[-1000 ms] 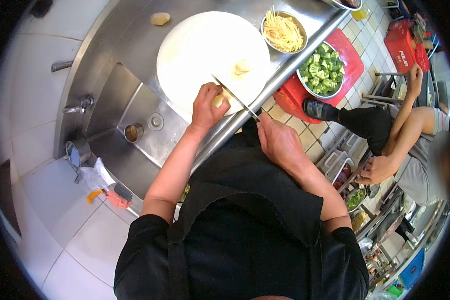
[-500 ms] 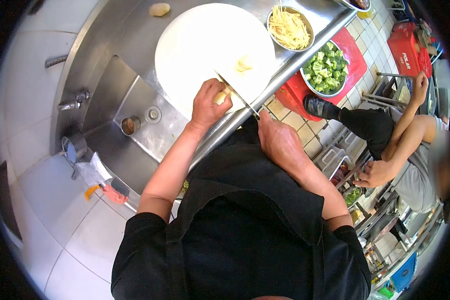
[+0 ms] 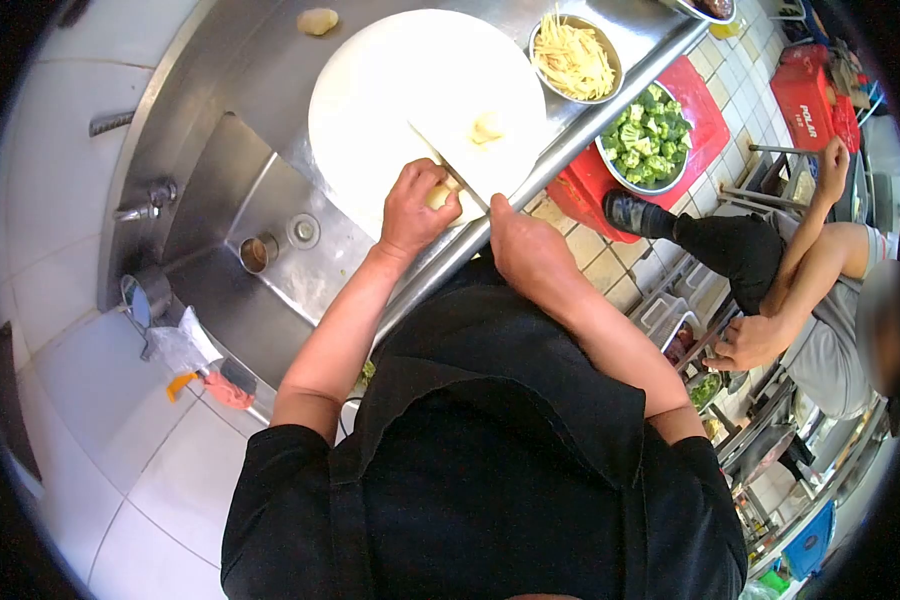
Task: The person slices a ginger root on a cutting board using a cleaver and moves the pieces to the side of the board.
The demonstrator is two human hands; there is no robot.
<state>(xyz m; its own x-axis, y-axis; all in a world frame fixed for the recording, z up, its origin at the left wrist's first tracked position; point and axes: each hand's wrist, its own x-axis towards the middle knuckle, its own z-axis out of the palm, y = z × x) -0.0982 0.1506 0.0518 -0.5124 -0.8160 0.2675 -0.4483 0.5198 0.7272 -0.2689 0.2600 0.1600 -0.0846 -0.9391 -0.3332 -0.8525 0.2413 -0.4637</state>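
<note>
My left hand (image 3: pixel 417 207) is closed with bent fingers on a pale peeled potato (image 3: pixel 440 194), near the front edge of a round white cutting board (image 3: pixel 390 90). Fingers cover part of the potato. Wrapped around a knife handle, my right hand (image 3: pixel 535 245) hides most of that grip. The knife blade (image 3: pixel 452 168) slants across the board, right beside the potato and my left fingertips. A few thin pale slices (image 3: pixel 486 127) lie on the board beyond the blade.
A bowl of pale cut strips (image 3: pixel 574 60) stands right of the board; another potato (image 3: pixel 317 21) lies on the steel counter. A sink (image 3: pixel 220 210) holds a metal cup (image 3: pixel 257 253). Broccoli in a bowl (image 3: pixel 645 138) rests on a red stand (image 3: pixel 705 105). Another person (image 3: pixel 820 310) sits at right.
My right hand has moved left and forward, and the knife has slid further across the board. My left hand stays on the potato.
</note>
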